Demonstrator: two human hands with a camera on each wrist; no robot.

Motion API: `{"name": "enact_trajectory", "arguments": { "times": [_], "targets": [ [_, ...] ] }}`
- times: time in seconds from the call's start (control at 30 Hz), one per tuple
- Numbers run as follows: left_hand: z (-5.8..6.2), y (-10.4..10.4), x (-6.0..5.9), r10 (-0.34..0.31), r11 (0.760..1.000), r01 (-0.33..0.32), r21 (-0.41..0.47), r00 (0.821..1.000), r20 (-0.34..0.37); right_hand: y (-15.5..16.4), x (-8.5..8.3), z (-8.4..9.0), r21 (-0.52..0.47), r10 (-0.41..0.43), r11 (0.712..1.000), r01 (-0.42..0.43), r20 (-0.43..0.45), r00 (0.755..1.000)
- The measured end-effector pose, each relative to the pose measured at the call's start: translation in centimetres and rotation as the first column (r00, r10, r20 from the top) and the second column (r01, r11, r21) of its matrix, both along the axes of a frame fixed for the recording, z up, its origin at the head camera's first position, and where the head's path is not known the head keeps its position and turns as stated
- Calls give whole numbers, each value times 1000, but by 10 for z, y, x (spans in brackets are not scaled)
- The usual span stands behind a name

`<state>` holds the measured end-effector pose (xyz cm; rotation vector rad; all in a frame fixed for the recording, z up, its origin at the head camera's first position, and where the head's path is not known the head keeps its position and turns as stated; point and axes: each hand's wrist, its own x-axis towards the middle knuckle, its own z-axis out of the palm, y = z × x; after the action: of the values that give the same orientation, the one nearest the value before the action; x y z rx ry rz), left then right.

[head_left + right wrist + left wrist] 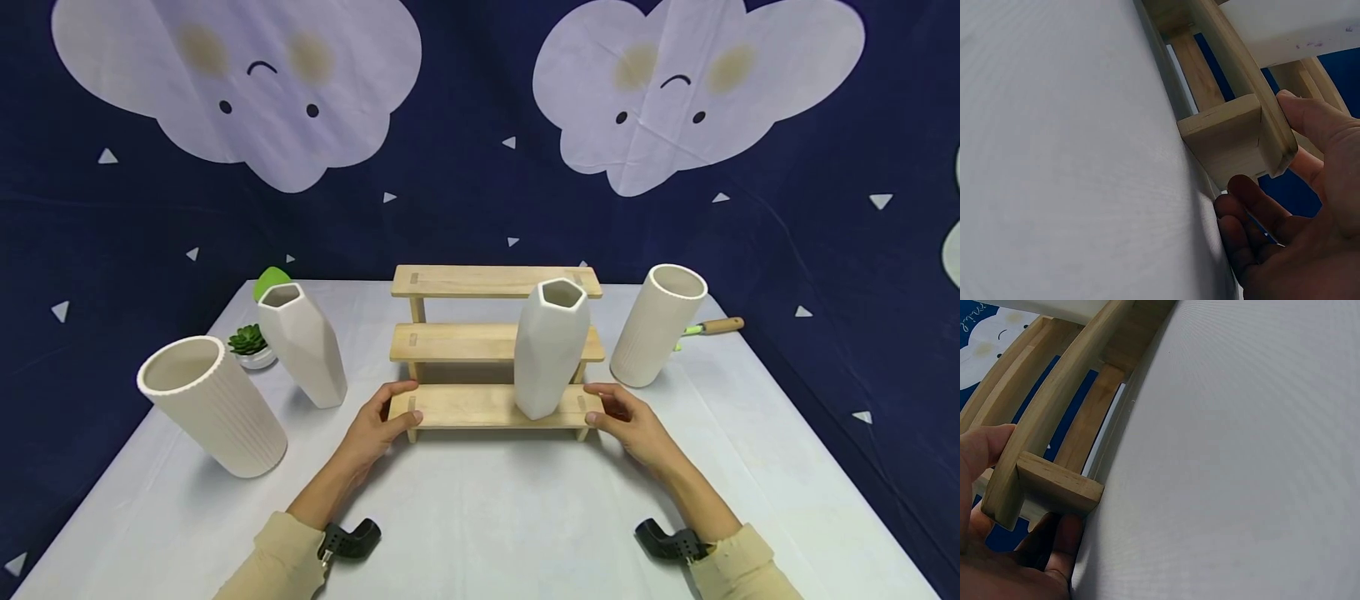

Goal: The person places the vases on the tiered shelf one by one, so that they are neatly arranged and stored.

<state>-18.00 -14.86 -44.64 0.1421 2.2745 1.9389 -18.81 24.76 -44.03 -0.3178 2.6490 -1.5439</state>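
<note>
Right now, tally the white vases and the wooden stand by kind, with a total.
Ribbed round vases: 2
Faceted vases: 2
Three-tier wooden stand: 1
Total: 5

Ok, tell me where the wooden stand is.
In the head view, the wooden stand is mid-picture, with the left hand and right hand at either end.

Beige sleeves (273,571) end in bunched cuffs (292,533) beside black, curved wrist cameras (357,541).

Bright head view, soft shadows on white tabletop (487,517), dimmer wrist views
</note>
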Motion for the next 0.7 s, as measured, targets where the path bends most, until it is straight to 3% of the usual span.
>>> {"name": "enact_trajectory", "arguments": {
  "times": [0.7],
  "targets": [
    [7, -1, 6, 45, 999, -44, -17, 998, 33, 0, 0, -3, -32, -3, 999, 4, 15, 1000]
  ]
}}
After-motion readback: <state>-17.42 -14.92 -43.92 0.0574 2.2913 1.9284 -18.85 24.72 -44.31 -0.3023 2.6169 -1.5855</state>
